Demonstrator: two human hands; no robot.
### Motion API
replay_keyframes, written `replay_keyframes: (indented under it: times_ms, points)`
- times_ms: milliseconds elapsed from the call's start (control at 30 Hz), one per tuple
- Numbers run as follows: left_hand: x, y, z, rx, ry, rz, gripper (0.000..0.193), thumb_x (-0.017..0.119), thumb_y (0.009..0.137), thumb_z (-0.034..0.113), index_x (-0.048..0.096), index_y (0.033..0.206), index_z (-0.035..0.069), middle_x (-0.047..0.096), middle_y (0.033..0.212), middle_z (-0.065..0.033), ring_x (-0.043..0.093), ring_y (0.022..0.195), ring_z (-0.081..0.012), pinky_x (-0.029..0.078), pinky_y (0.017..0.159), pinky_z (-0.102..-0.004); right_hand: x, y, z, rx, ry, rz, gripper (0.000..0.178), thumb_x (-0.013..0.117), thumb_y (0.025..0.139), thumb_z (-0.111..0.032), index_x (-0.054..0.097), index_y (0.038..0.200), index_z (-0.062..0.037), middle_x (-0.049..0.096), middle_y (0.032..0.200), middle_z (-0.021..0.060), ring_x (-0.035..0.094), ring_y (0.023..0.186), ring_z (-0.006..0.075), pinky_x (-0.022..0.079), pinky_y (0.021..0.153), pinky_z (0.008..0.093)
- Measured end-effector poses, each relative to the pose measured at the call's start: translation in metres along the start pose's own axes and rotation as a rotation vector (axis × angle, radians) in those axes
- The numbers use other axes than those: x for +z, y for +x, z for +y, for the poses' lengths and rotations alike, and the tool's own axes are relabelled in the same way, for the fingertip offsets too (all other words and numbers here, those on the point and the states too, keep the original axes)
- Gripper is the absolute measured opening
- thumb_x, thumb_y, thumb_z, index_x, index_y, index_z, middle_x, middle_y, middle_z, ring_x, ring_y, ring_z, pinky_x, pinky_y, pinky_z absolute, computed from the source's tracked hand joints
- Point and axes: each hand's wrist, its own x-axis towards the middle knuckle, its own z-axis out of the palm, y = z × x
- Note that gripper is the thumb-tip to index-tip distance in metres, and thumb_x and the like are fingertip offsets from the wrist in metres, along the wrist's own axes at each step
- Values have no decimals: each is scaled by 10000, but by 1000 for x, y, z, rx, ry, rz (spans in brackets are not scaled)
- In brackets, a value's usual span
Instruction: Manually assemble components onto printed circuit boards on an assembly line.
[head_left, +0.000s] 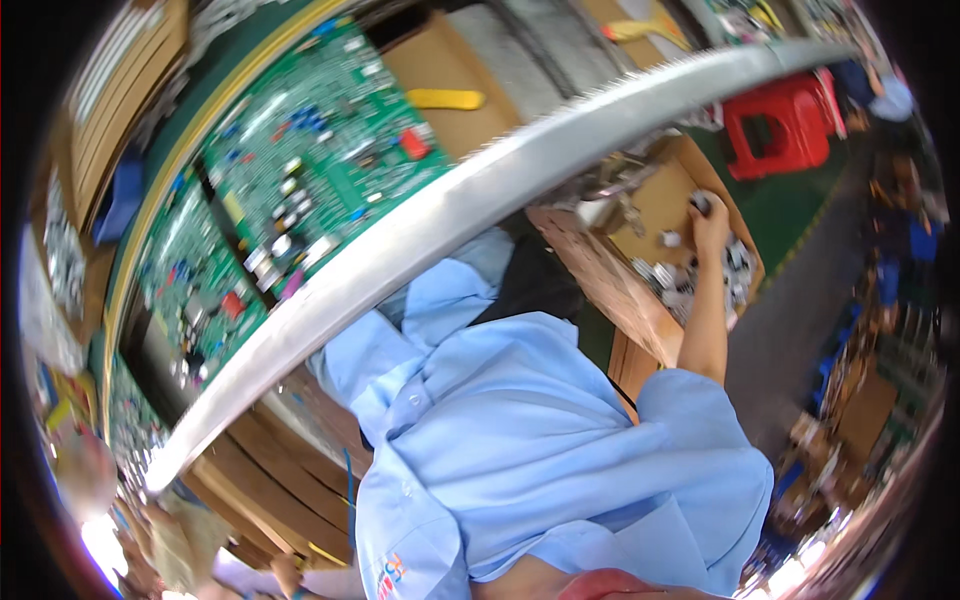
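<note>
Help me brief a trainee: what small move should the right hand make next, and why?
Probably lift the part clear of the carton: the right hand seems to pinch it within the walls, and the metal rail runs between there and the green boards.

Bright light fell on my blue shirt, leaving soft shadows in its folds, and reached my right hand. The metal rail gleamed and bowed; glare whitened patches near both lower rims; the far right blurred.
</note>
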Motion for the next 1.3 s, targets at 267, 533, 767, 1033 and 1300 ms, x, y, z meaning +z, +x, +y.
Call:
replay_keyframes:
  times_ms: [267, 533, 767, 1033, 1300]
  points:
    - [-79, -18, 70, -956, -1562, -255, 148, 592, 878, 198, 684, 905, 85, 644, 711, -50, 636, 563, -182, 540, 474, -333, -71, 50, -95, 50, 1179, -8, 480, 581, 793, 99, 552, 1271, 58, 629, 1181, 124, 612, 907, 157, 508, 750, 245]
    - [-164, -8, 85, -855, -1529, -272, 181, 605, 861, 227, 716, 975, 140, 667, 740, 13, 603, 551, -118, 400, 419, -254, -144, 30, -341, -503, 1303, -440, 525, 514, 883, -80, 420, 1373, 84, 607, 1132, 165, 518, 681, 79, 377, 499, 165]
    - [-133, -21, 78, -798, -1948, 710, 286, 586, 947, 352, 659, 1100, 122, 636, 878, 16, 600, 743, -50, 390, 503, -172, -132, -14, -465, -882, 936, -925, 366, 734, 779, -13, 633, 1131, -21, 658, 1008, 52, 646, 786, 97, 527, 703, 234]
    - [-295, 50, 73, -22, -2090, 1164, 792, 731, 838, 337, 364, 1435, -30, 443, 1439, -133, 470, 1300, -221, 414, 1028, -322, -117, -56, -503, -1301, 432, -509, 337, 728, 763, -90, 660, 1092, -90, 619, 973, 56, 617, 705, 245, 485, 575, 331]
    - [-382, 107, 88, 174, -1967, 978, 975, 864, 684, 351, 368, 1444, -5, 480, 1409, -134, 547, 1193, -189, 487, 922, -276, -116, -53, -508, -1344, 391, -392, 314, 739, 751, -127, 678, 1057, -90, 639, 932, 40, 620, 678, 233, 486, 549, 327]
